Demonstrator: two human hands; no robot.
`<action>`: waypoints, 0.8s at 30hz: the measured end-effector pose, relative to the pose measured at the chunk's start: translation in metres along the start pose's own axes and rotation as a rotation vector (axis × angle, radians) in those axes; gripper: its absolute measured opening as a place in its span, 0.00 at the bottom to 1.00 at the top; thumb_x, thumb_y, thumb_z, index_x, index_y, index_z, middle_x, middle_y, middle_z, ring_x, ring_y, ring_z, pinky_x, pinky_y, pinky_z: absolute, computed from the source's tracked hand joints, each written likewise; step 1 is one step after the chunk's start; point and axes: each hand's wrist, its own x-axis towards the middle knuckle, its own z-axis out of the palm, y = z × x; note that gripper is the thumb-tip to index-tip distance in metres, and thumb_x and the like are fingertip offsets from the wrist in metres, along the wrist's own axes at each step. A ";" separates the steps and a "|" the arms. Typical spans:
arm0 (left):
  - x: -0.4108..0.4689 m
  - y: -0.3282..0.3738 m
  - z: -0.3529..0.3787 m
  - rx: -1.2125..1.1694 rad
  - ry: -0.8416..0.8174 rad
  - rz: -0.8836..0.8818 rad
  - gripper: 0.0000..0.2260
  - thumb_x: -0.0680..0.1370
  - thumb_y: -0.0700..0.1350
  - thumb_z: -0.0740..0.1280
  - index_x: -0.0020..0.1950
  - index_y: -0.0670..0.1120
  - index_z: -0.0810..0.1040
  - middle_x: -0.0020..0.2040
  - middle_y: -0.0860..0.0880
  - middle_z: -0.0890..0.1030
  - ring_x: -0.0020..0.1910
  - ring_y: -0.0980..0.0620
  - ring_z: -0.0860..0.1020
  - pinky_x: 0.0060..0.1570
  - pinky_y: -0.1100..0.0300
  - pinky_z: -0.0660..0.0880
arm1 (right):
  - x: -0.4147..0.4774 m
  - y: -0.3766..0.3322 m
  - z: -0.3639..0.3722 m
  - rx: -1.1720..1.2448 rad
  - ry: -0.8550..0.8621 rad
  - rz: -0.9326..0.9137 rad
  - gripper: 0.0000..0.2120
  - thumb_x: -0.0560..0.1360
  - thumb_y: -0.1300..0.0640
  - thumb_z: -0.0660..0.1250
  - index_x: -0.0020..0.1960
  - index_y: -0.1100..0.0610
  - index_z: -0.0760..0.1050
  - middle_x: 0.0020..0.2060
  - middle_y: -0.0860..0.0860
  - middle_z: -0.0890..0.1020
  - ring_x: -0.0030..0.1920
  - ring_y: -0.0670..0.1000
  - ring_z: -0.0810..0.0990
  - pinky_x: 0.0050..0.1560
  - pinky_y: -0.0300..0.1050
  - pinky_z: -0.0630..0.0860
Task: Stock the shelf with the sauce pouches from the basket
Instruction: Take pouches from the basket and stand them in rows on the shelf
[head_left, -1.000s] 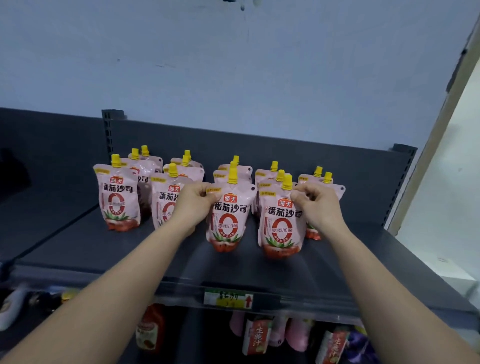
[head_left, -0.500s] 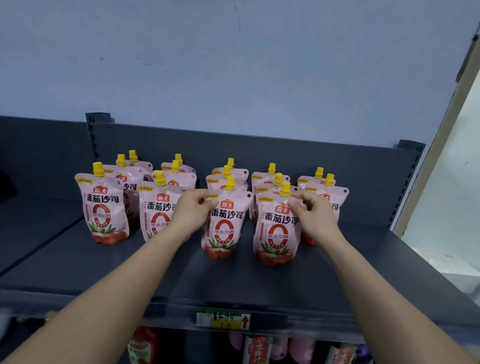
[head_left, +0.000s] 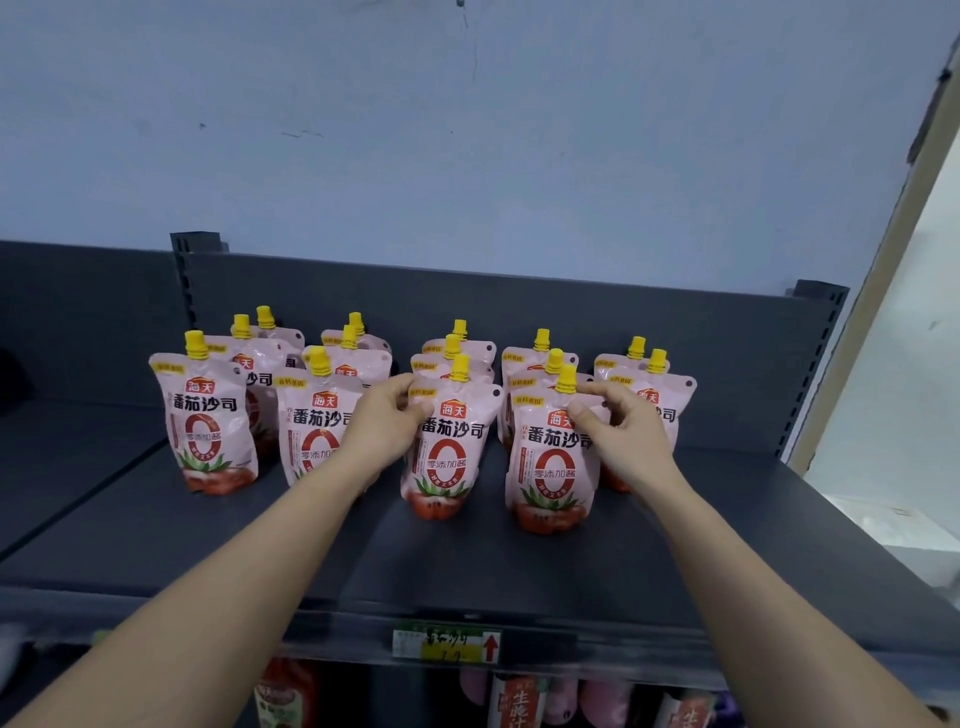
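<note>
Left hand (head_left: 382, 431): pinching upper left corner of centre front sauce pouch (head_left: 449, 452).
Right hand (head_left: 626, 434): thumb and fingers clamped on upper right corner of neighbouring front pouch (head_left: 553, 462).
Held pouches: upright, side by side on dark shelf (head_left: 467, 566).
Other pouches (head_left: 210, 415): yellow-capped, standing in rows behind and beside.
Price label (head_left: 447, 644): on shelf's front edge.

We noted open deck along the front of the shelf (head_left: 467, 566), ahead of the sauce pouches (head_left: 208, 415), and at its right end. The five pouch columns stood close, gaps narrow. Our left hand (head_left: 382, 431) and right hand (head_left: 626, 431) occupied two gaps. The back panel (head_left: 519, 296) closed the rear.
</note>
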 end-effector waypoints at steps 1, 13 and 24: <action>0.000 0.001 0.001 0.000 0.000 -0.001 0.07 0.79 0.40 0.64 0.55 0.49 0.78 0.46 0.54 0.81 0.46 0.57 0.79 0.40 0.64 0.73 | -0.001 -0.001 -0.001 -0.010 0.007 -0.004 0.14 0.75 0.52 0.70 0.60 0.50 0.78 0.64 0.46 0.78 0.64 0.50 0.74 0.63 0.55 0.74; -0.008 0.005 0.006 -0.290 0.091 -0.145 0.08 0.80 0.38 0.62 0.46 0.47 0.79 0.46 0.48 0.84 0.47 0.50 0.82 0.43 0.58 0.78 | -0.005 -0.004 0.000 -0.080 0.091 -0.018 0.22 0.75 0.51 0.70 0.67 0.53 0.72 0.63 0.49 0.77 0.62 0.50 0.74 0.60 0.50 0.75; -0.013 0.021 0.004 -0.364 0.125 -0.092 0.09 0.80 0.39 0.62 0.44 0.48 0.79 0.42 0.49 0.84 0.43 0.51 0.83 0.39 0.58 0.79 | -0.012 -0.027 0.004 -0.234 0.376 -0.346 0.19 0.73 0.50 0.69 0.62 0.54 0.75 0.55 0.48 0.77 0.55 0.44 0.71 0.53 0.40 0.69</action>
